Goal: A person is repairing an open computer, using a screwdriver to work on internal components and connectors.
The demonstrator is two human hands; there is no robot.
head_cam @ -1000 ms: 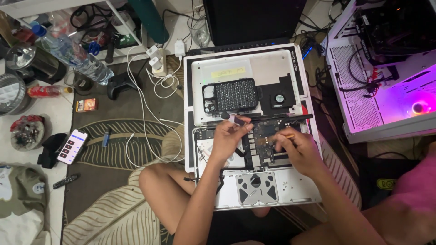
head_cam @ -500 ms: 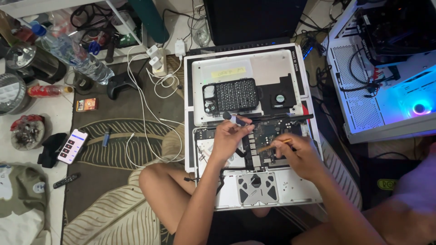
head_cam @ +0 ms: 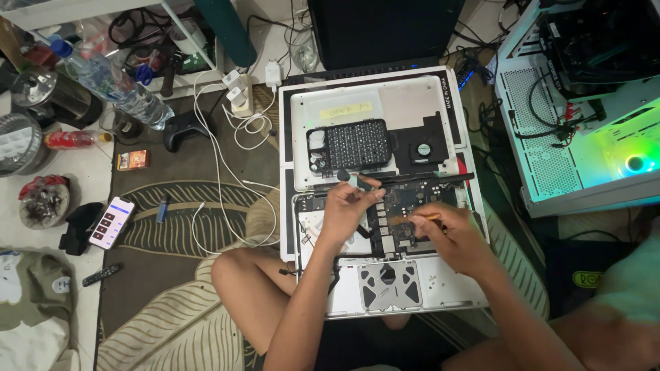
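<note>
An opened silver laptop (head_cam: 440,292) lies across my lap with its dark circuit board (head_cam: 405,206) exposed. My left hand (head_cam: 347,209) is closed around a small grey tool (head_cam: 354,180) with a dark tip, held just above the board's left part. My right hand (head_cam: 450,233) pinches a thin orange-brown brush (head_cam: 412,218) whose bristles touch the board's middle. The two hands are close together over the board.
A removed bottom cover (head_cam: 385,113) carries a black screwdriver-bit case (head_cam: 356,144) and a small fan (head_cam: 424,150). A lit white computer case (head_cam: 584,117) stands at right. On the rug at left lie white cables (head_cam: 220,172), a phone (head_cam: 111,222), a game controller (head_cam: 184,127) and a water bottle (head_cam: 113,86).
My right hand has shifted the brush slightly left along the board. The lights in the computer case changed from pink to blue to green. My left hand stays in place.
</note>
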